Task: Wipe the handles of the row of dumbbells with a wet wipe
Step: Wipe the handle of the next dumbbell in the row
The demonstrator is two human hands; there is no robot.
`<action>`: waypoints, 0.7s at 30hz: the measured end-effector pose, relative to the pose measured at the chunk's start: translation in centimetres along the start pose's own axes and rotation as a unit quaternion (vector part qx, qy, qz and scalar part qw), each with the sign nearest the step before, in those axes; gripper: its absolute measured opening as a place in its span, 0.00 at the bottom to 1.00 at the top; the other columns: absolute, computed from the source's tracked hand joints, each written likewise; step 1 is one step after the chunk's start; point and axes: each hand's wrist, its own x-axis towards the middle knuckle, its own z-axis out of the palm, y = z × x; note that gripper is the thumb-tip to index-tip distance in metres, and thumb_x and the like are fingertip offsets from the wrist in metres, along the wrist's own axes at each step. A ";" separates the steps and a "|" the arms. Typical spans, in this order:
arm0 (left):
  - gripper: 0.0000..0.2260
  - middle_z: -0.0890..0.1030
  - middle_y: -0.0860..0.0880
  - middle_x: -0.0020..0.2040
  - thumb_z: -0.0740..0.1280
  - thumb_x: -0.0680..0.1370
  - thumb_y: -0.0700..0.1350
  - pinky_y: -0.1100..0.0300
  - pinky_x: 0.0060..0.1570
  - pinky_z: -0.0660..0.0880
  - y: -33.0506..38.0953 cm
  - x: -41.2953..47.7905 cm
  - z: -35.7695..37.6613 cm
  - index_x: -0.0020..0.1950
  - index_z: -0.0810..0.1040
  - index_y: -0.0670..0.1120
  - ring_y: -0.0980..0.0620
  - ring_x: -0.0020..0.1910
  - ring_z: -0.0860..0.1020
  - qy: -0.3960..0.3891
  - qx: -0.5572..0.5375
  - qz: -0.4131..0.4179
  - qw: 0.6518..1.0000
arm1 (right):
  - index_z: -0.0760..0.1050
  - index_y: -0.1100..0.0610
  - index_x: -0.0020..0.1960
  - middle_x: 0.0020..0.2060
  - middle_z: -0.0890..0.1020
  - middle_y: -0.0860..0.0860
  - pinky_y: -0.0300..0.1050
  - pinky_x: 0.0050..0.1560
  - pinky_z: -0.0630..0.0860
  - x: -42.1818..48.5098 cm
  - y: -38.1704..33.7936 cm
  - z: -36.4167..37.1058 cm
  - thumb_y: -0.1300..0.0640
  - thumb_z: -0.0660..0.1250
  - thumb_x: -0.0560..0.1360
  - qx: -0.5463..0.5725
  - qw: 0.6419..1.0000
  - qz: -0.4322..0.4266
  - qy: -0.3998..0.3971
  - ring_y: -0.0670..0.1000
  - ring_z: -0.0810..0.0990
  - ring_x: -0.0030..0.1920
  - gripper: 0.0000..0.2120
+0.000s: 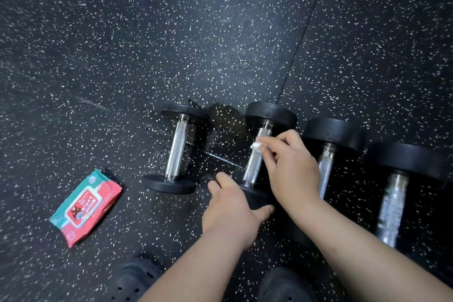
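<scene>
On the speckled black rubber floor [171, 32], the left hand [230, 206] grips the near head of the second black steel-handled dumbbell [269, 113], which is probably heavy and roll-prone. The right hand [291, 167] pinches a soft, limp white wet wipe [257, 146] against its knurled handle [252, 167].

Black floor [171, 32] flecked with white specks; four dumbbells [177, 149] with black heads and knurled silver handles; red-and-teal wipes pack [85, 208]; white wet wipe [257, 146].

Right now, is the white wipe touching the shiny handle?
Touching. The head view shows the right hand pinching the wet wipe against the handle of the second dumbbell from the left, with no gap between them.
</scene>
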 end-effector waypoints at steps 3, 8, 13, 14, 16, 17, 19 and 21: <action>0.43 0.65 0.48 0.65 0.78 0.69 0.68 0.48 0.56 0.76 0.0 0.1 0.0 0.66 0.55 0.47 0.43 0.63 0.78 -0.002 0.004 -0.002 1.000 | 0.83 0.41 0.59 0.47 0.75 0.45 0.51 0.36 0.78 0.5 0.2 0.1 0.43 0.67 0.82 -0.043 0.999 -0.031 -0.003 0.51 0.79 0.37 0.09; 0.44 0.65 0.48 0.65 0.78 0.69 0.68 0.49 0.56 0.76 0.0 0.0 -0.1 0.67 0.55 0.48 0.43 0.63 0.78 -0.003 -0.006 -0.001 1.000 | 0.84 0.42 0.58 0.44 0.76 0.46 0.49 0.34 0.78 -0.7 0.1 0.2 0.43 0.67 0.83 -0.067 0.995 -0.068 -0.035 0.53 0.79 0.35 0.09; 0.47 0.63 0.48 0.67 0.77 0.70 0.67 0.49 0.58 0.75 0.1 -0.1 -0.2 0.72 0.52 0.47 0.43 0.65 0.77 -0.006 -0.007 -0.002 1.000 | 0.81 0.51 0.45 0.40 0.75 0.50 0.43 0.25 0.69 1.9 -1.3 0.1 0.53 0.77 0.74 -0.207 0.970 -0.119 -0.053 0.55 0.76 0.30 0.05; 0.48 0.63 0.48 0.67 0.77 0.70 0.67 0.49 0.59 0.75 0.1 -0.1 -0.2 0.73 0.51 0.47 0.43 0.66 0.77 -0.008 -0.009 -0.003 1.000 | 0.79 0.53 0.42 0.39 0.75 0.50 0.40 0.24 0.62 2.3 -1.6 0.2 0.58 0.80 0.69 -0.242 0.959 -0.130 -0.064 0.56 0.75 0.28 0.10; 0.48 0.62 0.49 0.64 0.78 0.69 0.68 0.49 0.58 0.75 0.1 0.0 -0.2 0.73 0.51 0.47 0.43 0.65 0.77 -0.009 -0.015 -0.002 1.000 | 0.76 0.54 0.37 0.36 0.74 0.52 0.37 0.27 0.49 2.7 -2.4 0.4 0.63 0.83 0.61 -0.276 0.949 -0.131 -0.076 0.56 0.73 0.23 0.16; 0.48 0.62 0.50 0.62 0.78 0.69 0.68 0.49 0.56 0.75 0.0 0.0 -0.2 0.72 0.52 0.47 0.43 0.64 0.78 -0.010 -0.018 -0.003 1.000 | 0.75 0.55 0.35 0.35 0.75 0.52 0.36 0.29 0.45 2.6 -2.5 0.5 0.63 0.84 0.59 -0.278 0.949 -0.128 -0.079 0.55 0.72 0.21 0.17; 0.47 0.63 0.50 0.63 0.78 0.68 0.68 0.50 0.53 0.75 0.0 0.0 -0.2 0.70 0.54 0.47 0.43 0.63 0.78 -0.011 -0.018 -0.005 1.000 | 0.76 0.55 0.34 0.35 0.77 0.54 0.34 0.29 0.47 2.2 -2.5 0.9 0.64 0.86 0.55 -0.263 0.951 -0.128 -0.097 0.53 0.71 0.19 0.19; 0.47 0.64 0.49 0.65 0.78 0.68 0.69 0.50 0.54 0.75 -0.1 0.1 -0.2 0.70 0.53 0.48 0.43 0.63 0.78 -0.015 -0.018 -0.005 1.000 | 0.77 0.57 0.33 0.35 0.79 0.55 0.33 0.28 0.51 2.0 -2.6 1.5 0.66 0.85 0.50 -0.259 0.947 -0.142 -0.125 0.53 0.71 0.17 0.20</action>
